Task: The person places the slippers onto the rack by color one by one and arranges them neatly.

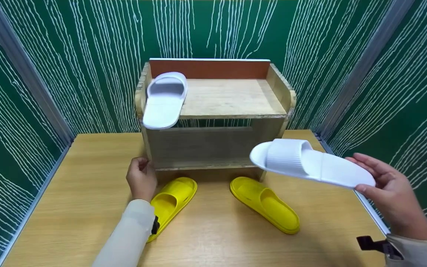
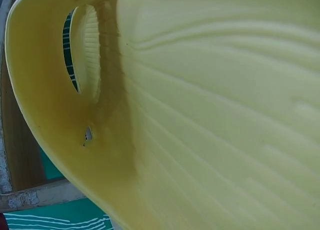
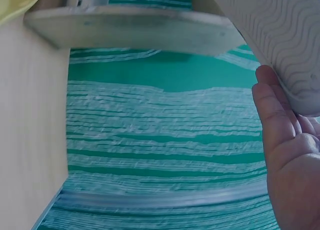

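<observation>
In the head view my right hand [image 1: 391,193] pinches a white slipper [image 1: 341,168] by its heel, thumb on the near edge and fingers on the far one. The slipper hangs above the table with its toe pointing left. The right wrist view shows its grooved sole [image 3: 285,35] above the hand. My left hand [image 1: 143,180] grips the lower left side panel of a small wooden rack [image 1: 228,98] with curled fingers. Another white slipper [image 1: 161,111] lies on the rack's top shelf at the left, its heel sticking out past the front edge.
One yellow slipper [image 1: 178,191] lies partly under my left forearm and fills most of the left wrist view. A second yellow slipper [image 1: 269,205] lies right of centre on the wooden table [image 1: 206,237]. Green walls with white streaks [image 1: 221,26] enclose the table.
</observation>
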`<state>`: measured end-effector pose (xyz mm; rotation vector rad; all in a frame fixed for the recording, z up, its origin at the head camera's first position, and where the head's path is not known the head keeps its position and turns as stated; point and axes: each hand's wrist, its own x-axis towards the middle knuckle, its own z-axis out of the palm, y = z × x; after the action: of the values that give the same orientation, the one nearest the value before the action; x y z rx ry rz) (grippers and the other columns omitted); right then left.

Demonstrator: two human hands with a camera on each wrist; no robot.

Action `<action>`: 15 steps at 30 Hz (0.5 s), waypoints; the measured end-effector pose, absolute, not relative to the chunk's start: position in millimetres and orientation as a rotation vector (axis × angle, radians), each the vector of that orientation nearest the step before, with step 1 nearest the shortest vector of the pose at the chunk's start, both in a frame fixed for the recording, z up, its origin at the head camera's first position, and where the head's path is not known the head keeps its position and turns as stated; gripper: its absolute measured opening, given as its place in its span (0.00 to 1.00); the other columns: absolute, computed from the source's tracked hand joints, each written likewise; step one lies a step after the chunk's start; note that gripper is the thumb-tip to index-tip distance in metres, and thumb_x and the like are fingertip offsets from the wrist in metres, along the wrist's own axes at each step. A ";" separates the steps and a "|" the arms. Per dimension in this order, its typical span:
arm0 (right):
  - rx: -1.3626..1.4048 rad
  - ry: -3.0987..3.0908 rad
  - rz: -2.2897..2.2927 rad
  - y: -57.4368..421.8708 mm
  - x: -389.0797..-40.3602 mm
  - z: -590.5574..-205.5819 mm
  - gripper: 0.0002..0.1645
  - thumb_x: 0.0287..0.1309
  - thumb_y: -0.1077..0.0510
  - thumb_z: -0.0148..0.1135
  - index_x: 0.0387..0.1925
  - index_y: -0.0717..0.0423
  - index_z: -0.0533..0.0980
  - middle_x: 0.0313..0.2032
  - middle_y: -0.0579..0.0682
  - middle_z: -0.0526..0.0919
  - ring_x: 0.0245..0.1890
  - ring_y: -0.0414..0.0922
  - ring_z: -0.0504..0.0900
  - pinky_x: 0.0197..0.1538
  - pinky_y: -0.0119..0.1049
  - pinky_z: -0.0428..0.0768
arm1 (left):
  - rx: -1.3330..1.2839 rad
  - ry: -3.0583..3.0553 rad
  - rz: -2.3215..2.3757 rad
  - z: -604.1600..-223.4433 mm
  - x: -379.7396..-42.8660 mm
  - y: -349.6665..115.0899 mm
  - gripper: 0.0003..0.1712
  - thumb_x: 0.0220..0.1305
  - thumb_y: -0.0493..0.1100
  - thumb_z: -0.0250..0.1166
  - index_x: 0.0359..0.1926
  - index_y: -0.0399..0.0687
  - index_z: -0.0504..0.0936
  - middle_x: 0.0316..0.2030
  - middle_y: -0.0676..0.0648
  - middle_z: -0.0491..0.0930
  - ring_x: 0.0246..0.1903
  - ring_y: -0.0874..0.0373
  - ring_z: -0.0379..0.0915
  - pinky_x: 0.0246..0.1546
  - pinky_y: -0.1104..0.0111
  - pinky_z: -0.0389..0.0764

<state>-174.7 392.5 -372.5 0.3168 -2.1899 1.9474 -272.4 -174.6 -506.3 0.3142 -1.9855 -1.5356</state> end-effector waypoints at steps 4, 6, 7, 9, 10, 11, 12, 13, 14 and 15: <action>0.302 -2.196 1.928 380.6 -174.9 -361.4 0.37 0.68 0.71 0.64 0.76 0.55 0.68 0.65 0.41 0.83 0.53 0.38 0.86 0.52 0.26 0.85 | 0.314 -1.985 -1.531 -506.7 -273.2 -175.1 0.06 0.76 0.33 0.60 0.49 0.35 0.78 0.48 0.37 0.81 0.51 0.47 0.78 0.60 0.55 0.81; 0.328 -2.178 1.933 375.9 -175.9 -355.7 0.37 0.69 0.72 0.63 0.76 0.56 0.68 0.65 0.43 0.83 0.54 0.39 0.87 0.52 0.27 0.84 | 0.312 -1.983 -1.530 -506.6 -273.3 -175.4 0.06 0.76 0.34 0.60 0.49 0.35 0.78 0.48 0.37 0.81 0.51 0.46 0.78 0.60 0.56 0.81; 0.346 -2.164 1.943 373.7 -176.4 -352.6 0.36 0.69 0.72 0.63 0.76 0.57 0.68 0.66 0.45 0.83 0.54 0.40 0.87 0.53 0.27 0.84 | 0.313 -1.983 -1.526 -506.5 -273.1 -175.2 0.06 0.76 0.34 0.60 0.49 0.35 0.78 0.48 0.37 0.81 0.51 0.46 0.78 0.60 0.56 0.81; 0.380 -2.135 1.964 369.6 -177.3 -346.8 0.36 0.69 0.72 0.63 0.75 0.58 0.68 0.66 0.47 0.82 0.55 0.40 0.87 0.54 0.28 0.84 | 0.314 -1.982 -1.527 -506.2 -273.1 -175.4 0.05 0.76 0.34 0.61 0.49 0.36 0.78 0.48 0.37 0.81 0.51 0.46 0.77 0.59 0.56 0.81; 0.400 -2.118 1.978 367.7 -177.7 -344.0 0.36 0.69 0.72 0.62 0.75 0.59 0.68 0.66 0.48 0.82 0.56 0.40 0.86 0.55 0.28 0.84 | 0.314 -1.981 -1.528 -505.9 -273.0 -175.3 0.05 0.76 0.34 0.61 0.48 0.36 0.78 0.48 0.37 0.81 0.51 0.46 0.78 0.59 0.55 0.81; 0.418 -2.106 1.992 365.5 -178.2 -341.3 0.36 0.69 0.73 0.62 0.76 0.59 0.68 0.67 0.48 0.82 0.56 0.41 0.86 0.55 0.28 0.84 | 0.315 -1.980 -1.528 -506.1 -273.1 -175.4 0.05 0.76 0.34 0.61 0.48 0.36 0.78 0.47 0.37 0.81 0.50 0.46 0.78 0.60 0.55 0.81; 0.427 -2.096 2.000 363.1 -178.7 -338.6 0.36 0.69 0.73 0.62 0.76 0.60 0.68 0.67 0.49 0.82 0.57 0.41 0.86 0.55 0.28 0.84 | 0.316 -1.980 -1.527 -506.2 -273.1 -175.3 0.05 0.75 0.34 0.62 0.48 0.36 0.78 0.47 0.37 0.81 0.50 0.46 0.78 0.60 0.55 0.81; 0.436 -2.087 2.002 360.5 -179.1 -336.0 0.36 0.69 0.73 0.62 0.76 0.60 0.68 0.67 0.50 0.81 0.57 0.41 0.86 0.56 0.29 0.83 | 0.317 -1.981 -1.524 -506.3 -273.1 -175.3 0.05 0.75 0.33 0.62 0.48 0.36 0.78 0.47 0.37 0.81 0.50 0.46 0.78 0.60 0.54 0.81; 0.443 -2.080 2.002 357.6 -179.7 -333.8 0.36 0.69 0.73 0.62 0.75 0.60 0.68 0.67 0.50 0.81 0.57 0.41 0.86 0.56 0.29 0.83 | 0.319 -1.980 -1.527 -506.5 -273.2 -175.4 0.05 0.75 0.33 0.62 0.48 0.36 0.78 0.47 0.37 0.81 0.50 0.46 0.78 0.60 0.54 0.81; 0.455 -2.069 2.003 354.7 -180.2 -331.5 0.36 0.69 0.73 0.61 0.75 0.61 0.68 0.67 0.51 0.81 0.57 0.42 0.86 0.56 0.29 0.83 | 0.322 -1.981 -1.528 -506.7 -273.1 -175.2 0.05 0.75 0.33 0.62 0.48 0.36 0.78 0.47 0.37 0.81 0.51 0.46 0.78 0.60 0.54 0.81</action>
<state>-180.2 354.7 -331.5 0.4547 -2.0693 2.0029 -273.1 -175.2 -506.7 0.3217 -1.9809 -1.5281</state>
